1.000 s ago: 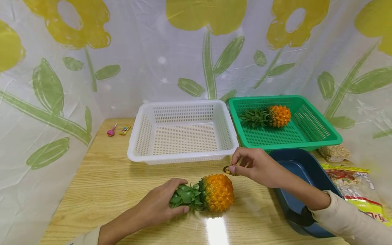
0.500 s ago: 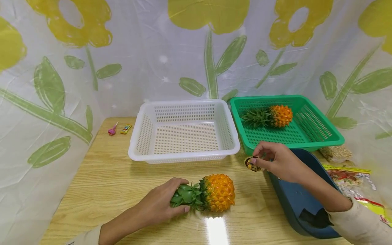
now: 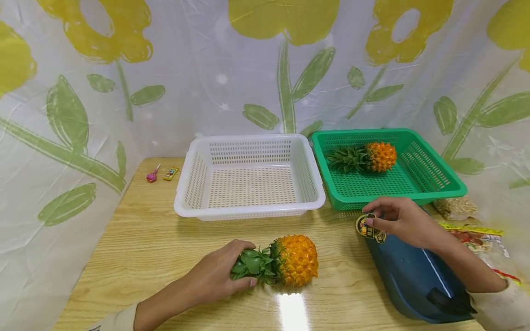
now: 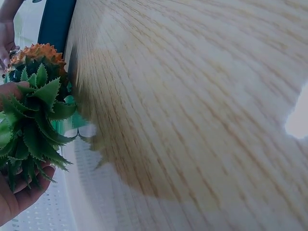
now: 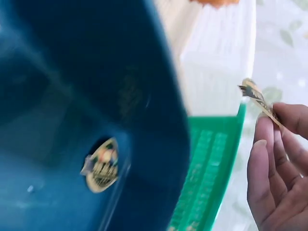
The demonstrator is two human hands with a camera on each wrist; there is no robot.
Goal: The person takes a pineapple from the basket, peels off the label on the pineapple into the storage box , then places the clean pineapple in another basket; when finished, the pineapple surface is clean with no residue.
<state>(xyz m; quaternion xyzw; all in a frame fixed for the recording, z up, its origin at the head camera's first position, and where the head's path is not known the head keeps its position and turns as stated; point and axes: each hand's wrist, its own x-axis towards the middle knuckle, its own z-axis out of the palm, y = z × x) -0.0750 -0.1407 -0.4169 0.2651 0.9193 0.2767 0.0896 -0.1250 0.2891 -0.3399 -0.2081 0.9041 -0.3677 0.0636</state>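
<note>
My left hand (image 3: 213,275) grips the green leafy crown of a pineapple (image 3: 296,260), which lies on its side on the table. In the left wrist view, fingers show around the pineapple's crown (image 4: 38,120). Between thumb and fingers, my right hand (image 3: 407,221) pinches a small black-and-gold label (image 3: 370,227) over the left rim of a dark blue basin (image 3: 385,276). From the right wrist view, the pinched label (image 5: 257,96) appears nearly edge-on. A similar label (image 5: 102,166) lies inside the basin.
A white basket (image 3: 250,211) stands at the back centre. Beside it, a green basket (image 3: 393,197) holds another pineapple (image 3: 381,156). A lollipop (image 3: 152,176) and a yellow wrapped candy (image 3: 170,173) lie back left. Food packets (image 3: 476,236) lie beyond the basin.
My right hand has moved right with the label, from near the pineapple to the blue basin's rim. The left hand stays on the crown.
</note>
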